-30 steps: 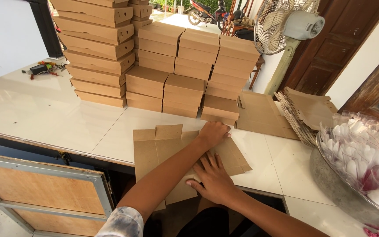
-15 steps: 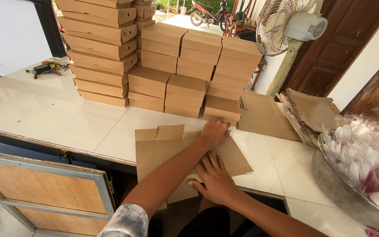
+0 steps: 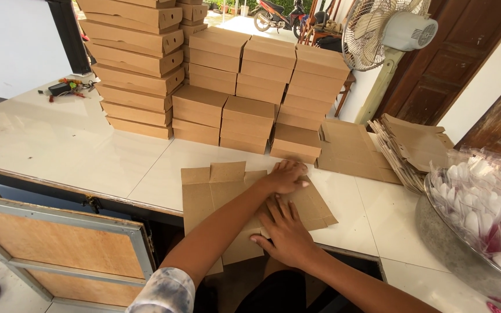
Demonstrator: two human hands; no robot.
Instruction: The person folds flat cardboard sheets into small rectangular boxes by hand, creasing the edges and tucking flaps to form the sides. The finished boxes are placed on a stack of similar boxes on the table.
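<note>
White tiled counter [image 3: 59, 145] holds a flat brown cardboard box blank [image 3: 204, 197]; left hand [image 3: 285, 177] and right hand [image 3: 288, 235] press on it, palms down, gripping nothing, before stacked folded brown boxes [image 3: 221, 87].

white tiled table [image 3: 59, 145] | flat cardboard blank [image 3: 204, 197] | folded box stacks [image 3: 204, 64] | flat blanks pile [image 3: 401, 145] | bowl [image 3: 453, 255]

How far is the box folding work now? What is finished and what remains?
Done: many folded brown boxes stand in stacks at the back of the counter. In hand: the left hand and right hand press on one flat cardboard blank, which is not yet shaped. Left: a pile of flat blanks waits at the right, beside the fan.
</note>
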